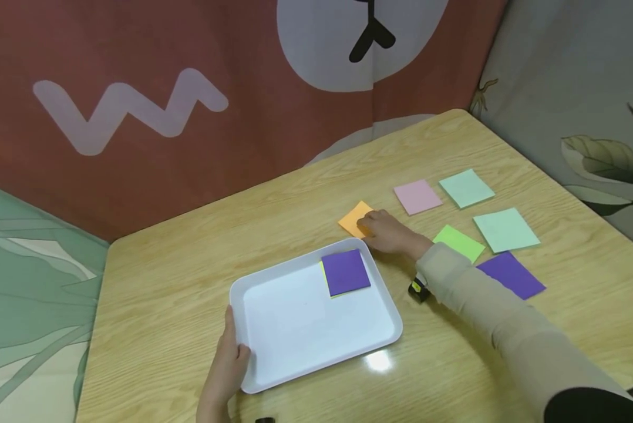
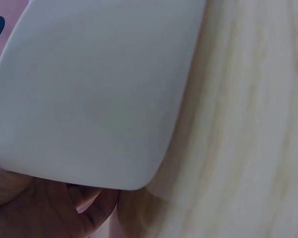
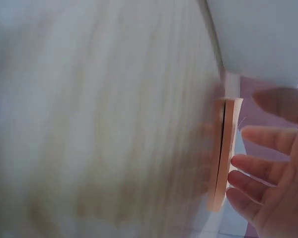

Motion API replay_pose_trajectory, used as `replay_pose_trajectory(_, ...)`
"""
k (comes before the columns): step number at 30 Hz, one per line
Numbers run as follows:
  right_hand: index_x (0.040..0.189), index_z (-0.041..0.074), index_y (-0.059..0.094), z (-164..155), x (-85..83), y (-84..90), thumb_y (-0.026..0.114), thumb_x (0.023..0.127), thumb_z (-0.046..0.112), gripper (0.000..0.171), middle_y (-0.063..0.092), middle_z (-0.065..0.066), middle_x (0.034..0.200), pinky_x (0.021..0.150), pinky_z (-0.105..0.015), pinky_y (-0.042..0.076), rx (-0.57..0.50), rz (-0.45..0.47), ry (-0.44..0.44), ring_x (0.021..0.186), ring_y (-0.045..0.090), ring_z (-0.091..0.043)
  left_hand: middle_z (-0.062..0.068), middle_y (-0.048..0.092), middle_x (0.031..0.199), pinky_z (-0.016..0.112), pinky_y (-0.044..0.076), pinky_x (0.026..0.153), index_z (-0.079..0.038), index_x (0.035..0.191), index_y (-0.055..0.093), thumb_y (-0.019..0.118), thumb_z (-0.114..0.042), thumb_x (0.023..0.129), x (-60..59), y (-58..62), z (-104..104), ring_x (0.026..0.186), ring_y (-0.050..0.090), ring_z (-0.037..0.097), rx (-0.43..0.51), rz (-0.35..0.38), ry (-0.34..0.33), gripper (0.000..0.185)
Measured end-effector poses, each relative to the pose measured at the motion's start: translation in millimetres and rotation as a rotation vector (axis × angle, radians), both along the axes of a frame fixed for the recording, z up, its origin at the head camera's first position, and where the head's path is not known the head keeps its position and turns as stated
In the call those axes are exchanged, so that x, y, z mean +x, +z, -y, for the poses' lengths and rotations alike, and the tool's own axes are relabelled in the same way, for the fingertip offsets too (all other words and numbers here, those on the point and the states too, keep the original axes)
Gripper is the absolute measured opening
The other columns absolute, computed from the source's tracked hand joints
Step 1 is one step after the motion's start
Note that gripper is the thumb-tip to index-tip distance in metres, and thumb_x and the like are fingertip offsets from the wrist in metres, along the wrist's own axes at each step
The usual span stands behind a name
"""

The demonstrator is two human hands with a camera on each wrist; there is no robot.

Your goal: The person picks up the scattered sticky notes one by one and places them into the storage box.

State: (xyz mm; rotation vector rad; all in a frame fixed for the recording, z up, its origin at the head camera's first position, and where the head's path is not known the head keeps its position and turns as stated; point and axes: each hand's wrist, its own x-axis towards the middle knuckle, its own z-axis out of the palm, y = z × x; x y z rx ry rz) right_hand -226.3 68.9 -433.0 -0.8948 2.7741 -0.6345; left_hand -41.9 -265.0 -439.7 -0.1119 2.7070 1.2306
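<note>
A white tray point(image 1: 295, 329) lies on the wooden table point(image 1: 189, 264). In its far right corner a purple note pad point(image 1: 345, 271) sits on top of a yellow one point(image 1: 324, 276). My left hand point(image 1: 231, 352) grips the tray's near left rim, thumb on top; in the left wrist view its fingers point(image 2: 49, 210) curl under the tray point(image 2: 89, 89). My right hand point(image 1: 369, 226) reaches past the tray's far right corner, fingers fairly straight over an orange note pad point(image 1: 354, 218). In the right wrist view the fingertips point(image 3: 248, 163) hover right beside the orange pad's edge point(image 3: 223, 158).
More pads lie on the table's right side: pink point(image 1: 417, 197), two mint green point(image 1: 467, 188) point(image 1: 505, 230), lime green point(image 1: 459, 242) and purple point(image 1: 511, 274). Fabric backdrops hang close behind the far and right edges.
</note>
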Motion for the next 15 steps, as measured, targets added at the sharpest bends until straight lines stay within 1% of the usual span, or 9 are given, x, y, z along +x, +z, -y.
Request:
replay_pose_trajectory(3,0.119,-0.004,0.047,-1,-4.2,2.0,0.054,0.081,0.022,0.046,0.041,-0.024,0.121,0.092,-0.046,0.026,0.054,0.023,0.031,0.111,0.033,-0.038,0.027,0.003,0.138,0.047,0.012,0.098,0.003,0.135,-0.009,0.035,0.012,0.073,-0.3,-1.5,1,0.125,0.008,0.035,-0.003,-0.015,0.0,0.076)
replay_pose_trajectory(7,0.127,-0.001,0.04,-2,-9.2,7.6,0.057,0.08,0.025,0.056,0.028,-0.026,0.131,0.095,-0.049,0.021,0.104,0.101,0.064,0.118,0.022,-0.041,0.027,0.003,0.138,0.047,0.012,0.097,0.003,0.135,-0.009,0.035,0.012,0.073,-0.3,-2.1,1,0.125,0.009,0.035,-0.005,-0.017,-0.002,0.077)
replay_pose_trajectory(11,0.131,0.001,0.034,-2,-14.6,12.7,0.058,0.075,0.015,0.063,0.02,-0.026,0.135,0.096,-0.05,0.018,0.157,0.14,0.102,0.121,0.016,-0.042,0.027,0.003,0.138,0.048,0.012,0.097,0.002,0.135,-0.01,0.034,0.012,0.073,0.1,-1.9,1,0.125,0.008,0.035,0.0,-0.013,-0.001,0.077)
replay_pose_trajectory(15,0.132,-0.001,0.031,1,-21.0,14.3,0.057,0.071,0.009,0.067,0.02,-0.027,0.135,0.099,-0.048,0.013,0.199,0.11,0.162,0.122,0.015,-0.042,0.025,0.002,0.139,0.047,0.011,0.098,0.003,0.135,-0.009,0.035,0.012,0.073,0.8,-1.1,0,0.125,0.007,0.035,0.003,-0.009,0.001,0.076)
